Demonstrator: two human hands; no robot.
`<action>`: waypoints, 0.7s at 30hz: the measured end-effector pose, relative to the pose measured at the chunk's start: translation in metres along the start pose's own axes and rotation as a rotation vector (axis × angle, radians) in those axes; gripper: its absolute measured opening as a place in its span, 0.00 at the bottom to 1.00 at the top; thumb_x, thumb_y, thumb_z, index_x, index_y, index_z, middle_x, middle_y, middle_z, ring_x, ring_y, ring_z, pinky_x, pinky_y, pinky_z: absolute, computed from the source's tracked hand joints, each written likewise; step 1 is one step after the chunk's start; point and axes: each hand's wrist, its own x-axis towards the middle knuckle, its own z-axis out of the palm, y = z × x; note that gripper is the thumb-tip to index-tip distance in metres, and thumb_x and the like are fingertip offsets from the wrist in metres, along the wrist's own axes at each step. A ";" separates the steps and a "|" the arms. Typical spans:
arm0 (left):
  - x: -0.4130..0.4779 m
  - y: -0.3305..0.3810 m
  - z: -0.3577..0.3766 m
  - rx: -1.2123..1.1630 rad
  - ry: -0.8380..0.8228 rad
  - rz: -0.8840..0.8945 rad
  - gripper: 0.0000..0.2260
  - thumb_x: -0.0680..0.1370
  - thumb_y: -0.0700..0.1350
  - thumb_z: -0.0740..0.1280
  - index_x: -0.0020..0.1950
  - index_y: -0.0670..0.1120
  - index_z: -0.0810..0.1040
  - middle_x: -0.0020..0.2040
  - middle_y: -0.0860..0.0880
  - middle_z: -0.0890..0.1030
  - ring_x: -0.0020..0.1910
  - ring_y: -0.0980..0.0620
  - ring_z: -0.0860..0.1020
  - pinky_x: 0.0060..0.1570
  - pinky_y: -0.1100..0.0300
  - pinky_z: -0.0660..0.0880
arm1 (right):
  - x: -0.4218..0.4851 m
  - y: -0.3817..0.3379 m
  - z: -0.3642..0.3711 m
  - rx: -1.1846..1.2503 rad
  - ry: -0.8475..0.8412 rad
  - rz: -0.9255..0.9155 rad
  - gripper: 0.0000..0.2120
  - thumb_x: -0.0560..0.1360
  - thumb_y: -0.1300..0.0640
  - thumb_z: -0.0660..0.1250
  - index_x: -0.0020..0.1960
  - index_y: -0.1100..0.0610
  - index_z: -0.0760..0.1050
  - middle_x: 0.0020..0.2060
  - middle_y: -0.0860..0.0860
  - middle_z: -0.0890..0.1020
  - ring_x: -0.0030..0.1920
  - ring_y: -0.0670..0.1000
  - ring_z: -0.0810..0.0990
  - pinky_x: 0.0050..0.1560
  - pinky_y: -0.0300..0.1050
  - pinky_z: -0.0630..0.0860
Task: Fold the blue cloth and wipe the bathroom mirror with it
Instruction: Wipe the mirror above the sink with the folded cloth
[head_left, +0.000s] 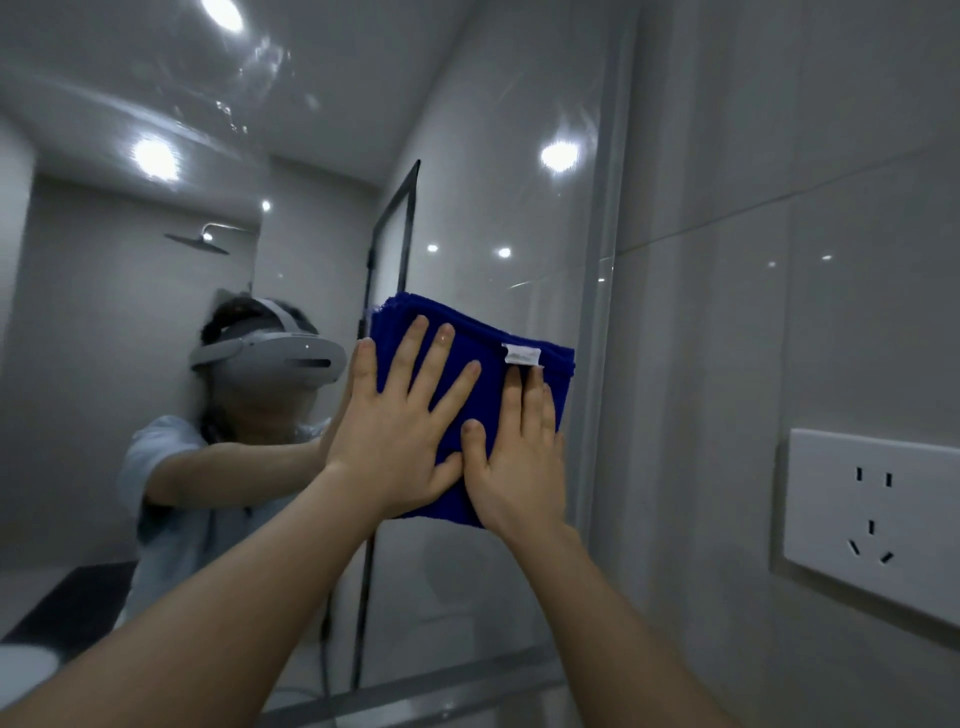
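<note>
A folded blue cloth (519, 348) with a small white tag lies flat against the bathroom mirror (493, 156), near the mirror's right edge. My left hand (400, 431) is spread on the cloth's left half, fingers apart, pressing it to the glass. Beside it, my right hand (519, 467) presses the cloth's lower right part with fingers together. The cloth's lower middle is hidden behind both hands. The mirror reflects a person wearing a headset.
A white wall socket (872, 519) sits on the tiled wall (805, 286) to the right of the mirror's frame edge (592, 415). Reflected in the glass are a shower head, a dark-framed glass door and ceiling lights. A ledge (415, 691) runs under the mirror.
</note>
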 end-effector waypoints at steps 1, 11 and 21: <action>-0.004 -0.001 0.000 -0.011 0.012 0.024 0.33 0.71 0.60 0.51 0.71 0.45 0.65 0.72 0.38 0.57 0.71 0.38 0.56 0.63 0.36 0.52 | -0.006 0.000 0.003 -0.016 0.005 0.008 0.36 0.71 0.37 0.37 0.75 0.50 0.37 0.76 0.50 0.43 0.76 0.50 0.43 0.74 0.55 0.49; -0.011 -0.003 -0.003 -0.067 -0.052 0.027 0.33 0.70 0.61 0.54 0.71 0.44 0.67 0.71 0.36 0.64 0.71 0.38 0.57 0.63 0.36 0.51 | -0.005 -0.005 -0.004 -0.158 0.076 -0.023 0.37 0.71 0.39 0.47 0.76 0.55 0.48 0.76 0.57 0.52 0.68 0.59 0.65 0.64 0.56 0.67; -0.012 -0.002 0.000 -0.067 -0.020 0.030 0.34 0.70 0.62 0.54 0.71 0.44 0.66 0.71 0.36 0.64 0.71 0.37 0.57 0.63 0.35 0.52 | 0.001 -0.010 -0.004 0.024 0.041 0.092 0.39 0.72 0.42 0.49 0.75 0.51 0.33 0.76 0.47 0.49 0.74 0.52 0.48 0.70 0.62 0.35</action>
